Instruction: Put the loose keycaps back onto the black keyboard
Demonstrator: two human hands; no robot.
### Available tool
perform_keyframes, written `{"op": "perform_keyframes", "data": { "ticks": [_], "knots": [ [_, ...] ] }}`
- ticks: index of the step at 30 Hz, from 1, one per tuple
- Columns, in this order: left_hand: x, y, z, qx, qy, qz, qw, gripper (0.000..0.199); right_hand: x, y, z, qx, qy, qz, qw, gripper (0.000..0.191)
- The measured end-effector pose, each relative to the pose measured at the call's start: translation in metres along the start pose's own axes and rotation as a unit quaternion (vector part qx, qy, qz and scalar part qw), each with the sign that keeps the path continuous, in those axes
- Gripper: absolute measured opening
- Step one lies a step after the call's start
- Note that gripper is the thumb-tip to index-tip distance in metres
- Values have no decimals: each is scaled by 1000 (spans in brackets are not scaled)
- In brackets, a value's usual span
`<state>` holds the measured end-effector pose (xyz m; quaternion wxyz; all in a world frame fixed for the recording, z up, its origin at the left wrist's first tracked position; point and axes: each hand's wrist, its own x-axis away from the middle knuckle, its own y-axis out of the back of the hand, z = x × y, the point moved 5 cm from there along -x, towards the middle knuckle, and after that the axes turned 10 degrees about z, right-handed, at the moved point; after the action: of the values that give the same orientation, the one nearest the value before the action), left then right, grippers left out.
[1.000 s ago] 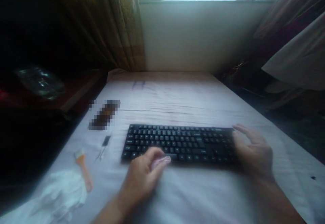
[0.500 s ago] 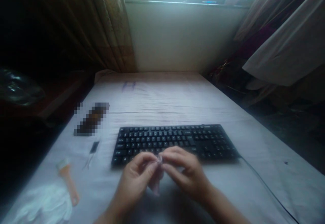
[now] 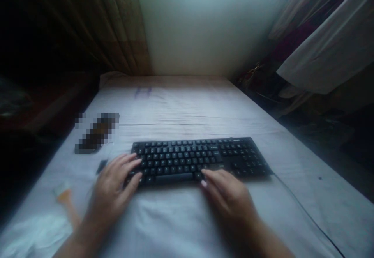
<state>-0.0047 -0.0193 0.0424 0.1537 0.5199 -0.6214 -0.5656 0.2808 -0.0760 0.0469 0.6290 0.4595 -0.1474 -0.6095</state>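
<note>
A black keyboard (image 3: pixel 178 160) lies on the cloth-covered table in front of me. My left hand (image 3: pixel 113 188) rests at its left end, fingers spread over the edge keys and thumb at the front corner. My right hand (image 3: pixel 229 195) is at the keyboard's front edge, right of the space bar, with its fingers drawn together. A small pale pink bit (image 3: pixel 203 184) shows at the lower fingertip; I cannot tell if it is a nail or cloth. Whatever lies inside that hand is hidden.
Left of the keyboard are a blurred-out dark object (image 3: pixel 97 133), a small dark piece (image 3: pixel 101 166) partly behind my left hand, and an orange-handled brush (image 3: pixel 67 203). A crumpled clear plastic bag (image 3: pixel 35 234) lies front left. The keyboard cable (image 3: pixel 306 213) runs to the front right.
My hands have moved apart from a shared pinch on a pinkish cloth, the left to the keyboard's left end, the right to its front edge. The cloth no longer shows clearly.
</note>
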Motion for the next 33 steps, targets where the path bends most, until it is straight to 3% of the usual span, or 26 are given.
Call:
{"op": "perform_keyframes", "data": {
  "ticks": [4, 6, 9, 13, 22, 33],
  "knots": [
    [9, -13, 21, -48, 51, 23, 997, 42, -3, -14, 16, 58, 6, -13, 998, 16],
    [12, -19, 25, -51, 59, 31, 996, 45, -5, -24, 25, 72, 19, -12, 997, 13],
    [16, -24, 28, -40, 61, 54, 996, 46, -8, -38, 35, 101, 49, -1, 994, 22],
    [18, -25, 31, -26, 70, 73, 995, 47, -10, -44, 42, 123, 65, 7, 990, 22],
    [16, -26, 31, -29, 55, 65, 996, 46, -10, -35, 41, 140, 47, 9, 989, 17],
    [17, -25, 33, -34, 65, 86, 994, 48, 1, -23, 23, 138, 13, -50, 989, 12]
  ]
}}
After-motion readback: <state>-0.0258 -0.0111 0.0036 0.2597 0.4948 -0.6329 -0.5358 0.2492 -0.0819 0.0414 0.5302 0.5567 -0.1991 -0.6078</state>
